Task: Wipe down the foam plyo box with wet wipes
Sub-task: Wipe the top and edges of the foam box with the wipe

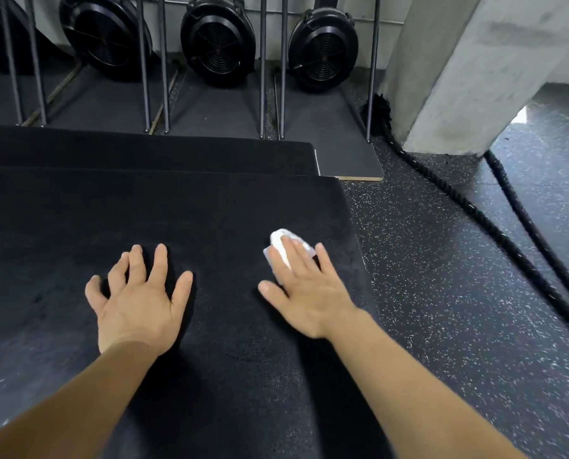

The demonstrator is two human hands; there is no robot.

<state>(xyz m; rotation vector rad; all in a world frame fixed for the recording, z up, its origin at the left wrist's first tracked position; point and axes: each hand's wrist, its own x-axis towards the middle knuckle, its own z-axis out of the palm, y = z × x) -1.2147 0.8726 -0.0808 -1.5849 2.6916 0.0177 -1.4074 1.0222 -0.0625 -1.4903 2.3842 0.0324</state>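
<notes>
The black foam plyo box [184, 213] fills the lower left and middle of the head view, its top facing me. A crumpled white wet wipe [281, 248] lies on the top near the right edge. My right hand [304, 286] presses it flat against the foam with straight fingers. My left hand [137, 296] rests on the box top to the left, fingers spread and slightly arched, holding nothing.
A second black box [144, 154] stands behind the first. Upright rowing machines with black fan housings [218, 41] and metal rails line the back wall. A thick black battle rope [475, 223] runs across the speckled rubber floor on the right, past a concrete pillar [468, 74].
</notes>
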